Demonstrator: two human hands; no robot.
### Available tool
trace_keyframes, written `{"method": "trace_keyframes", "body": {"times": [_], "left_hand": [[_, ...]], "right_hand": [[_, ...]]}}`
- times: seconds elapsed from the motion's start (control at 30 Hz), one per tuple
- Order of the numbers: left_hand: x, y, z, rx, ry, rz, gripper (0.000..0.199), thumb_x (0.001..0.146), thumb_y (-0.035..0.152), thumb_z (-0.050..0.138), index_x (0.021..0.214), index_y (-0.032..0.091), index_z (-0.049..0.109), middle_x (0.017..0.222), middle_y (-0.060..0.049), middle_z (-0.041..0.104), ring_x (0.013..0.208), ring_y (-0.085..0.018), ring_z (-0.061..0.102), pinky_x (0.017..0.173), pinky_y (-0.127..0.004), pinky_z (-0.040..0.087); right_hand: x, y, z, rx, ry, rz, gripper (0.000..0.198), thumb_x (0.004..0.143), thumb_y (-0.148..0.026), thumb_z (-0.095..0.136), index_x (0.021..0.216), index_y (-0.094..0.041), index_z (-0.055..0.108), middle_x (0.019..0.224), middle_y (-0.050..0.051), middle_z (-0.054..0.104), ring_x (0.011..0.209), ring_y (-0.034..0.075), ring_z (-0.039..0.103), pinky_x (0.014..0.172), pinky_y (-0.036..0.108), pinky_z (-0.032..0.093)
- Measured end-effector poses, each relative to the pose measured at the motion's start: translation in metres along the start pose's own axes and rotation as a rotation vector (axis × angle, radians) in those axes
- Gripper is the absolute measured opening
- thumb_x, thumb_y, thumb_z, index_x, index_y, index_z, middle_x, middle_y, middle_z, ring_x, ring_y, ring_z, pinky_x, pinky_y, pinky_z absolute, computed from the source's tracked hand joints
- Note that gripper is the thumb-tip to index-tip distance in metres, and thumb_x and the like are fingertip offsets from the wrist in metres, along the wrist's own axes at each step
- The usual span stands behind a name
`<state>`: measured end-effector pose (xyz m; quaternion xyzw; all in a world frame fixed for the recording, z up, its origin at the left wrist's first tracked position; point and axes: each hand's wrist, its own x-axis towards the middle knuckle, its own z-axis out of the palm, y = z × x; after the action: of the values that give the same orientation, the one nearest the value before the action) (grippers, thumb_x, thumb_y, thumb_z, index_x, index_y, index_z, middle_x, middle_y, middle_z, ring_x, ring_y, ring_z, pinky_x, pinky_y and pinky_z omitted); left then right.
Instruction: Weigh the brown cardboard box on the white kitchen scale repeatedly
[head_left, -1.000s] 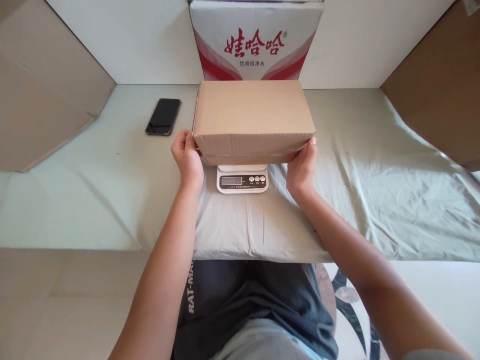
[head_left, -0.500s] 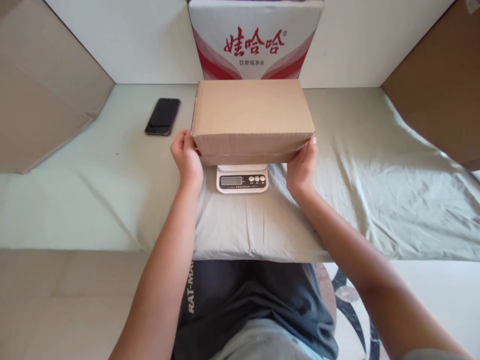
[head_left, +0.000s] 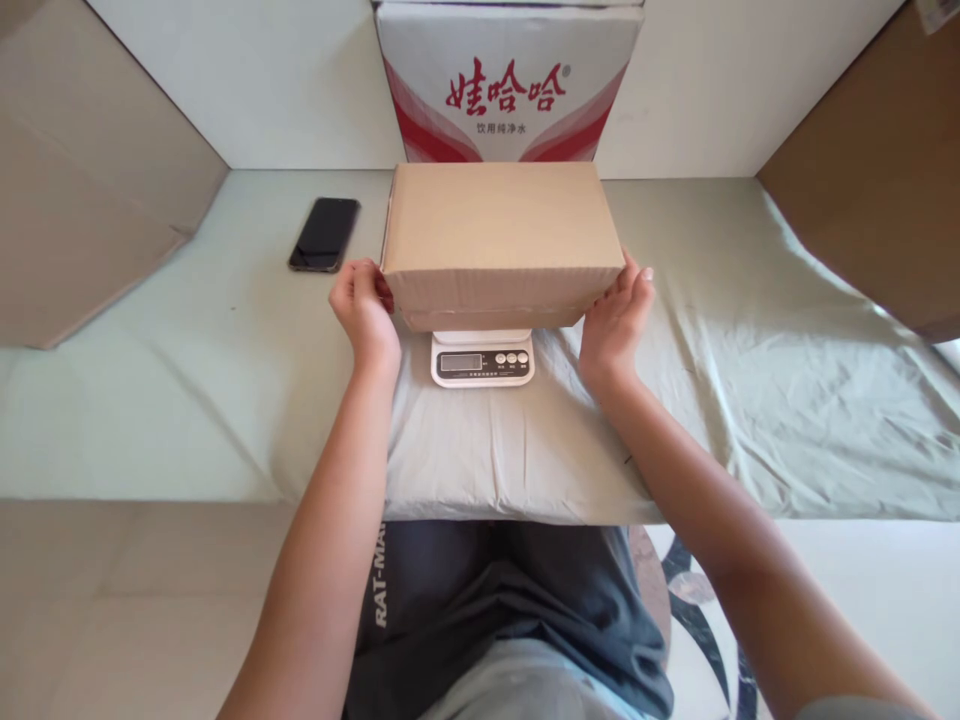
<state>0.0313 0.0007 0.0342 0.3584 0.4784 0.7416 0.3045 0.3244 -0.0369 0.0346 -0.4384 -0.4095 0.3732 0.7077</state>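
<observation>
1. White scale (head_left: 482, 367) on the desk (head_left: 495, 450), readout illegible.
2. Left hand (head_left: 367, 315) at the left end of the cardboard box (head_left: 502, 220), fingers curled, can't tell if gripping; right hand (head_left: 619, 325) open by the right end.
3. Box is over the scale, apparently resting on it. Probably stiff, not slippery; weight unclear. Best hold: both short ends, low; hard squeezing may dent it.
4. Looks: plain brown, oblong, top closed, front face creased.
</observation>
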Motion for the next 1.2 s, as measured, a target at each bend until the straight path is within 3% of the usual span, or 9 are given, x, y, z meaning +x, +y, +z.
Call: {"method": "trace_keyframes", "body": {"times": [0.27, 0.63, 0.83, 1.07, 1.2], "left_hand": [[0.003, -0.009, -0.004, 0.018, -0.023, 0.052, 0.066, 0.100, 0.078, 0.073, 0.071, 0.025, 0.046, 0.067, 0.003, 0.033, 0.057, -0.014, 0.035, 0.051, -0.030, 0.024], [0.002, -0.009, -0.004, 0.025, -0.038, 0.071, 0.070, 0.099, 0.076, 0.078, 0.066, 0.025, 0.043, 0.064, 0.003, 0.034, 0.055, -0.013, 0.035, 0.050, -0.031, 0.025], [-0.003, -0.007, 0.000, -0.009, -0.015, 0.081, 0.070, 0.099, 0.076, 0.079, 0.068, 0.024, 0.043, 0.066, 0.003, 0.033, 0.058, -0.014, 0.038, 0.053, -0.030, 0.027], [-0.011, -0.002, 0.003, 0.016, -0.001, 0.124, 0.057, 0.099, 0.074, 0.076, 0.079, 0.023, 0.057, 0.074, 0.001, 0.041, 0.069, -0.017, 0.048, 0.062, -0.029, 0.033], [-0.014, 0.000, 0.004, 0.016, 0.018, 0.135, 0.055, 0.097, 0.069, 0.078, 0.078, 0.022, 0.056, 0.076, 0.001, 0.040, 0.070, -0.015, 0.046, 0.063, -0.026, 0.033]], "right_hand": [[0.011, 0.010, -0.012, -0.017, 0.011, 0.022, 0.077, 0.103, -0.092, 0.038, 0.141, -0.036, 0.074, 0.166, 0.006, 0.071, 0.169, 0.032, 0.060, 0.148, 0.068, 0.039], [-0.003, -0.003, 0.004, -0.044, -0.025, -0.009, 0.074, 0.100, -0.093, 0.042, 0.138, -0.038, 0.074, 0.164, 0.005, 0.073, 0.167, 0.034, 0.061, 0.143, 0.066, 0.048], [-0.011, -0.011, 0.015, -0.024, -0.039, 0.007, 0.072, 0.096, -0.095, 0.047, 0.122, -0.034, 0.076, 0.144, 0.009, 0.081, 0.160, 0.038, 0.065, 0.143, 0.066, 0.048], [-0.019, -0.018, 0.021, -0.069, -0.064, -0.033, 0.071, 0.096, -0.097, 0.047, 0.113, -0.036, 0.078, 0.135, 0.006, 0.084, 0.163, 0.036, 0.062, 0.144, 0.059, 0.050], [-0.019, -0.015, 0.022, -0.048, -0.066, -0.058, 0.071, 0.097, -0.096, 0.048, 0.113, -0.035, 0.079, 0.134, 0.005, 0.085, 0.162, 0.036, 0.063, 0.143, 0.059, 0.051]]}}
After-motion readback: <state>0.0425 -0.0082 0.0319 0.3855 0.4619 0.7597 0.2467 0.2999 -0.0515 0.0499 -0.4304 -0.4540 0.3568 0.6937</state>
